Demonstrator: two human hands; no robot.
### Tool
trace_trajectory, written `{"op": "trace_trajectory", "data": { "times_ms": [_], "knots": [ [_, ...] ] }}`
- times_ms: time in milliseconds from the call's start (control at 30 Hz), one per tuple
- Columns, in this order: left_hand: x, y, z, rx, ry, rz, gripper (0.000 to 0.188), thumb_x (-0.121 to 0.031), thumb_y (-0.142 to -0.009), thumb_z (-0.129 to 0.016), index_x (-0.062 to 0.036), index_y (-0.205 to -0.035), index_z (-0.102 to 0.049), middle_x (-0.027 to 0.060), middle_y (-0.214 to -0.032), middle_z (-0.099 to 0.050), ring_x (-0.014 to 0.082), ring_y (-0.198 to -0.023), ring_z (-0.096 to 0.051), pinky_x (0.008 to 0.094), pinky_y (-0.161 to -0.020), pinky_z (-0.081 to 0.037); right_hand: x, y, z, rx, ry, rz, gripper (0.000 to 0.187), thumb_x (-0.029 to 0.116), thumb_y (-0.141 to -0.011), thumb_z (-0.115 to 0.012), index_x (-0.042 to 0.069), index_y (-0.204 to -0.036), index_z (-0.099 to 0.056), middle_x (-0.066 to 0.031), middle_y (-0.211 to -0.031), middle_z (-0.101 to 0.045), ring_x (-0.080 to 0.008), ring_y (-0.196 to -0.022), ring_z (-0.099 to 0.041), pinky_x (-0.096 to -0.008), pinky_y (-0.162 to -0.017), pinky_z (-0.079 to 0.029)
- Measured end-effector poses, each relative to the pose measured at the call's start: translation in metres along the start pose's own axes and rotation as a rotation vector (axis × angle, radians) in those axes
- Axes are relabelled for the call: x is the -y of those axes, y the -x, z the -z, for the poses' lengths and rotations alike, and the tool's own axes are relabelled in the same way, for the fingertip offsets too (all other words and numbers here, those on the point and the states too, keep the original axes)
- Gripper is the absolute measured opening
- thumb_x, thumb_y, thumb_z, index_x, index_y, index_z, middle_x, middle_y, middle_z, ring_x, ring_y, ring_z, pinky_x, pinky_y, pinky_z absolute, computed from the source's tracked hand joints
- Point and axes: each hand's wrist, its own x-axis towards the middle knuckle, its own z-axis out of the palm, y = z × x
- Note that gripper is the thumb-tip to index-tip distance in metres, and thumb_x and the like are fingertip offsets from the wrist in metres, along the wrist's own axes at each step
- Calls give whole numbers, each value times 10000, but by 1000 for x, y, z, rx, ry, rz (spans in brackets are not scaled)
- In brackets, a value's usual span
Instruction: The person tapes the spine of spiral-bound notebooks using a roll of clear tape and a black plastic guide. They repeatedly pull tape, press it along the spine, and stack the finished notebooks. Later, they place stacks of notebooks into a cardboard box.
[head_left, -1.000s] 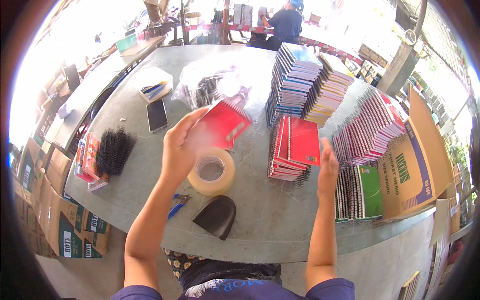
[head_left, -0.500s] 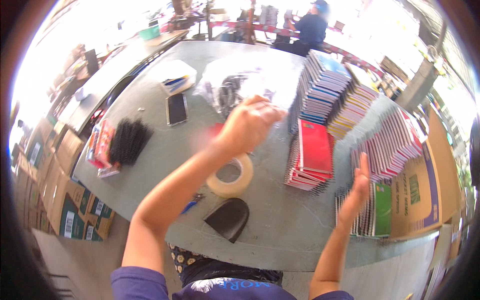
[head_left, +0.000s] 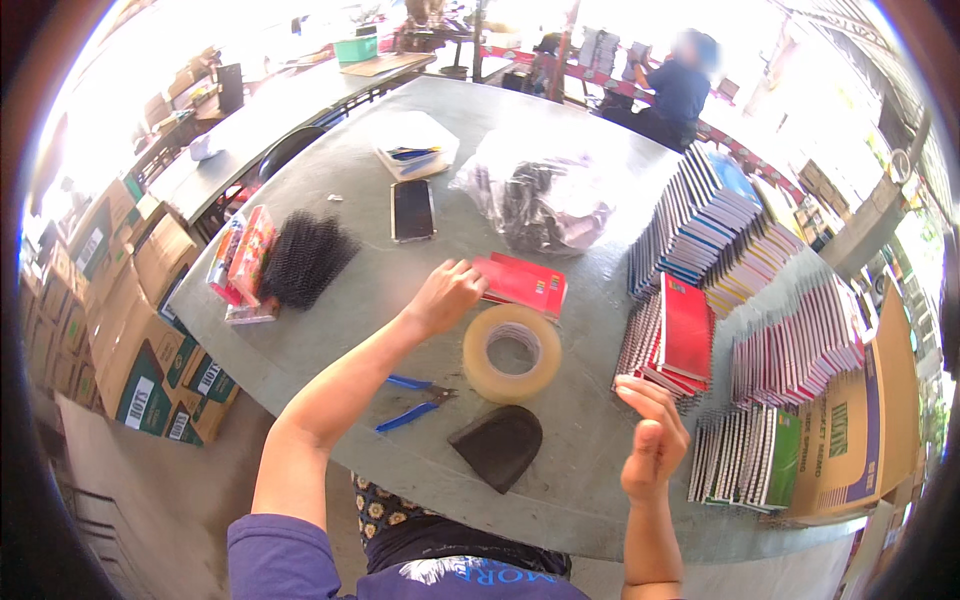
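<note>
My left hand (head_left: 447, 296) has its fingers curled together at the left edge of a flat red notebook (head_left: 520, 283), which lies beyond the tape roll on the table. The exact grip is partly hidden by the hand. With fingers stretched and slightly bent, my right hand (head_left: 654, 437) hovers at the near end of a stack of red spiral notebooks (head_left: 687, 325); it holds nothing. A wide roll of clear tape (head_left: 478, 365) lies between my arms. Nearer me are blue-handled cutting pliers (head_left: 415, 400) and a dark, rounded pad (head_left: 500, 447).
Rows of blue-edged (head_left: 690, 220), purple-edged (head_left: 795, 345) and green spiral notebooks (head_left: 745, 455) stand at right beside an open carton (head_left: 850, 430). Farther back are a plastic bag (head_left: 545, 195), a phone (head_left: 412, 211) and black spiral coils (head_left: 305, 260). A person (head_left: 680, 90) sits beyond the table.
My left hand has come down and left to the red notebook. My right hand has moved from the green notebooks toward me and left, near the red stack. The view has shifted.
</note>
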Motion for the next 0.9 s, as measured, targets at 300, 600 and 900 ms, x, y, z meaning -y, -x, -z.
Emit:
{"op": "trace_trajectory", "data": {
  "times_ms": [300,600,900],
  "knots": [
    [-61,24,98,-308,545,125,192,-133,-769,-647,-12,-914,-616,145,-835,-628,323,-826,-593,406,-794,-481,-27,-50,-104,472,485,-26,135,149,-783,-594,70,-877,-649,-96,-835,-658,-259,-816,-624,-401,-842,-444],
    [93,134,64,-131,-497,818,244,-268,-791,-671,-47,-805,-569,116,-814,-608,260,-794,-628,344,-639,-540,-29,-36,-113,376,498,-51,91,144,-787,-649,97,-865,-648,-98,-766,-651,-299,-711,-630,-406,-628,-477],
    [99,118,77,1,-423,908,236,-232,-769,-651,-31,-861,-570,130,-823,-619,277,-718,-667,371,-612,-548,-18,-37,-101,461,459,-144,103,167,-796,-644,99,-874,-646,-102,-778,-660,-298,-714,-639,-399,-612,-479]
  ]
}}
